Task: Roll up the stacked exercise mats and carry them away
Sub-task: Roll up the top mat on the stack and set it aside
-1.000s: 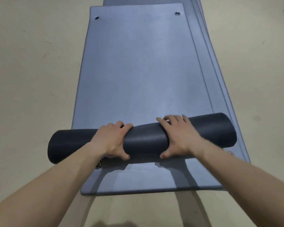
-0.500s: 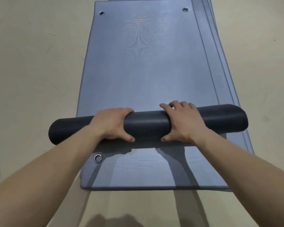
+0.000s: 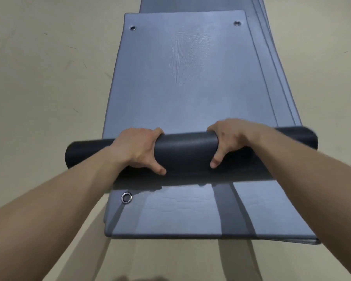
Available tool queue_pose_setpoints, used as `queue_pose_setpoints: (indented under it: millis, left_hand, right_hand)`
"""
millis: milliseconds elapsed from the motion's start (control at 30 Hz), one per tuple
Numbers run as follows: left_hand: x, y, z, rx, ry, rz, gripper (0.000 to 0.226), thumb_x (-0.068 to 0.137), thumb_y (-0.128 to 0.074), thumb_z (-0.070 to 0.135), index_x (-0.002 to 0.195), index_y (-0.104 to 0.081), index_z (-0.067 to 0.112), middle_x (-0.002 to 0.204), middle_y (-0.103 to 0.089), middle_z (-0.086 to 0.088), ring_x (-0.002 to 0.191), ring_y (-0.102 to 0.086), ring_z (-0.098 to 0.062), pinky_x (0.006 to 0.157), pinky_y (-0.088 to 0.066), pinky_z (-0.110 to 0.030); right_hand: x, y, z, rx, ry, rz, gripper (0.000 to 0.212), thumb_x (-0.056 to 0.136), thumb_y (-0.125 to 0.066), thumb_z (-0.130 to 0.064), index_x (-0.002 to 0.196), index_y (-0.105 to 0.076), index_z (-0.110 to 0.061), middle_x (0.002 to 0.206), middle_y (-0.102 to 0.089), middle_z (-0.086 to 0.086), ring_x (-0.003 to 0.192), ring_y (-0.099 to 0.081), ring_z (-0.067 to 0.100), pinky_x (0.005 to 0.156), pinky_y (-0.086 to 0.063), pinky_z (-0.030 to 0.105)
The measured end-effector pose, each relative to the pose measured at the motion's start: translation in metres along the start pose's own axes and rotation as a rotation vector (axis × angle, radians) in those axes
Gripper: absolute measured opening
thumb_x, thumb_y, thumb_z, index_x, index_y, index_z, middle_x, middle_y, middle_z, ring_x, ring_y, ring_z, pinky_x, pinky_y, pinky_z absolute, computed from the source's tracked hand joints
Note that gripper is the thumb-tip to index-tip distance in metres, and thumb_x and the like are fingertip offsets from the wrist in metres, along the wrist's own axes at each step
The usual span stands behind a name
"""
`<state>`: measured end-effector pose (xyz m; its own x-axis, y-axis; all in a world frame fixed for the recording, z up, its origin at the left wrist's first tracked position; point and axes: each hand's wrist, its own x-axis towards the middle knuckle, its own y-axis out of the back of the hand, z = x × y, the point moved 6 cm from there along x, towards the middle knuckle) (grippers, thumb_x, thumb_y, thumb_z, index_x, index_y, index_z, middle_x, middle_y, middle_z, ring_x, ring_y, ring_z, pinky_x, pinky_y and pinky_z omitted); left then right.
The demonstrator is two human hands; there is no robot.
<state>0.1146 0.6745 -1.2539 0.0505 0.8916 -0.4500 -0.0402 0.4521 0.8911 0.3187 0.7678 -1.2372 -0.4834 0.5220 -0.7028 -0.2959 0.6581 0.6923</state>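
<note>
A stack of grey-blue exercise mats (image 3: 182, 78) lies lengthwise on the floor, running away from me. The top mat is partly rolled into a dark cylinder (image 3: 185, 147) lying across the stack, its ends overhanging both sides. My left hand (image 3: 140, 148) grips the roll left of centre, fingers over the top and thumb on the near side. My right hand (image 3: 229, 138) grips it right of centre in the same way. The flat part of the top mat stretches beyond the roll to its far edge, which has two metal eyelets (image 3: 132, 28).
The mat below (image 3: 190, 216) lies bare on the near side of the roll, with a metal eyelet (image 3: 126, 197) at its left corner. Edges of lower mats (image 3: 276, 63) fan out on the right. Beige floor (image 3: 45, 88) surrounds the stack.
Both hands have pushed the roll away from me along the stack. The roll has grown thicker, and more of the mat underneath shows on the near side.
</note>
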Motion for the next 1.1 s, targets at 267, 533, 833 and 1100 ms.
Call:
queue_pose_setpoints:
  millis: [267, 533, 833, 1100]
  left_hand:
    - [0.000, -0.013, -0.004, -0.135, -0.019, -0.133, 0.115, 0.054, -0.078, 0.083, 0.151, -0.030, 0.045, 0.138, -0.051, 0.011, 0.118, -0.054, -0.019, 0.092, -0.049, -0.039]
    - [-0.022, -0.050, -0.006, 0.103, -0.005, 0.345, 0.126, 0.065, -0.057, 0.091, 0.162, -0.021, 0.019, 0.164, -0.032, -0.011, 0.149, -0.033, -0.034, 0.123, -0.027, -0.052]
    - [0.014, -0.035, -0.019, 0.112, 0.030, 0.307, 0.138, 0.053, -0.064, 0.093, 0.161, -0.017, 0.022, 0.165, -0.026, -0.009, 0.151, -0.027, -0.034, 0.124, -0.022, -0.054]
    - [0.009, -0.002, -0.002, -0.011, 0.013, 0.239, 0.109, 0.053, -0.073, 0.077, 0.146, -0.042, 0.029, 0.134, -0.061, 0.002, 0.113, -0.061, -0.026, 0.097, -0.048, -0.043]
  right_hand:
    - [-0.035, -0.077, -0.005, -0.262, -0.044, 0.473, 0.148, 0.046, -0.078, -0.087, 0.160, -0.009, -0.024, 0.161, -0.028, 0.011, 0.151, -0.024, 0.036, 0.123, -0.012, 0.059]
    - [0.020, -0.027, 0.018, -0.121, 0.041, 0.393, 0.142, 0.046, -0.067, -0.095, 0.162, -0.011, -0.036, 0.166, -0.020, 0.004, 0.153, -0.018, 0.030, 0.126, -0.013, 0.055]
    - [0.019, -0.048, 0.026, -0.261, 0.039, 0.666, 0.128, 0.045, -0.076, -0.077, 0.154, -0.033, -0.025, 0.152, -0.046, 0.007, 0.140, -0.044, 0.034, 0.118, -0.029, 0.055]
    - [0.004, 0.000, 0.022, -0.103, 0.053, 0.312, 0.109, 0.053, -0.080, -0.077, 0.147, -0.041, -0.036, 0.130, -0.059, -0.006, 0.113, -0.061, 0.024, 0.097, -0.051, 0.044]
